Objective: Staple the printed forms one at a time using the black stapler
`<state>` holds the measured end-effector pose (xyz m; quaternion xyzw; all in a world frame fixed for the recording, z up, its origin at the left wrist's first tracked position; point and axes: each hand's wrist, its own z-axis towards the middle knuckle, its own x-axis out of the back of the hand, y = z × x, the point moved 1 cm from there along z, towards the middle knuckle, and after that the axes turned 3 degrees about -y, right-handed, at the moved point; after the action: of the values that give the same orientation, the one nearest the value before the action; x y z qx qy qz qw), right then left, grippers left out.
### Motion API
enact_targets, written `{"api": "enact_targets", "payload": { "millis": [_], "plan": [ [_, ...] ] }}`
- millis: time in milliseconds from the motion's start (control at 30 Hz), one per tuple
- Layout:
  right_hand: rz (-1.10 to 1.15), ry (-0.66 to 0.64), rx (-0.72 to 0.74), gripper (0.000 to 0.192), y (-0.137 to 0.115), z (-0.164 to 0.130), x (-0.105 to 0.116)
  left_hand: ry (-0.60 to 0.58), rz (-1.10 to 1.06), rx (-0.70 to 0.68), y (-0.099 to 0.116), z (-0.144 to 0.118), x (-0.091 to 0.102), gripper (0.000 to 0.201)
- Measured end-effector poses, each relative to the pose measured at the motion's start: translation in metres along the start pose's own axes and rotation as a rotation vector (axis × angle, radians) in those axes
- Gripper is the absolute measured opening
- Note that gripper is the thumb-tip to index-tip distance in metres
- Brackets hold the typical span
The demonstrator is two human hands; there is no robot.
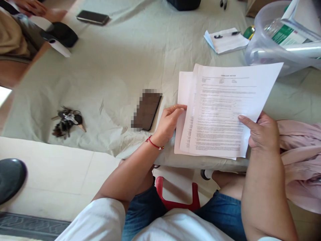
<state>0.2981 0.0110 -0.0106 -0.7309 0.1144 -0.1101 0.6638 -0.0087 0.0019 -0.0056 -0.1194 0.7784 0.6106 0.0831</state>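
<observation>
I hold a few printed paper sheets (pixel 220 110) over the near edge of a table covered with a pale green cloth (pixel 112 73). My left hand (pixel 169 122), with a red thread bracelet at the wrist, grips the left edge of the sheets. My right hand (pixel 260 130) grips their right edge, thumb on top of the front page. A dark phone (pixel 147 112) lies flat on the cloth just left of my left hand.
A bunch of keys (pixel 66 122) lies at the left. Farther back are another phone (pixel 92 17), a black case (pixel 61 33), a notepad with a pen (pixel 227 39) and a clear plastic jug (pixel 276 36). Pink fabric (pixel 301 157) lies at right. Another person's hand (pixel 31 6) rests top left.
</observation>
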Motion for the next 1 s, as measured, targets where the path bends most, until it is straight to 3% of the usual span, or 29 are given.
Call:
{"api": "enact_targets", "payload": {
  "millis": [100,233,400,533,700,833,1000],
  "plan": [
    [0.007,-0.009,0.012,0.049,-0.001,-0.002,-0.001,-0.043,-0.014,-0.001,0.001,-0.001,-0.002,0.025],
    [0.002,-0.046,-0.002,0.050,-0.001,-0.004,-0.002,0.028,0.054,0.000,-0.005,0.002,0.003,0.021],
    [0.034,0.080,-0.038,0.048,0.000,0.000,0.004,0.084,-0.018,-0.009,-0.009,0.007,0.009,0.028],
    [0.039,0.159,-0.060,0.049,-0.001,0.006,0.014,0.058,-0.103,0.026,-0.004,0.004,0.008,0.038],
    [-0.015,0.054,-0.195,0.056,-0.001,0.005,0.017,0.033,-0.112,0.066,0.000,0.001,0.006,0.043],
    [-0.051,-0.052,-0.214,0.059,0.000,0.000,0.008,0.022,-0.086,0.087,-0.001,0.000,0.005,0.045],
    [-0.100,-0.031,-0.171,0.055,0.002,0.002,0.007,0.022,-0.134,-0.003,-0.002,0.001,0.003,0.042]
  ]
}}
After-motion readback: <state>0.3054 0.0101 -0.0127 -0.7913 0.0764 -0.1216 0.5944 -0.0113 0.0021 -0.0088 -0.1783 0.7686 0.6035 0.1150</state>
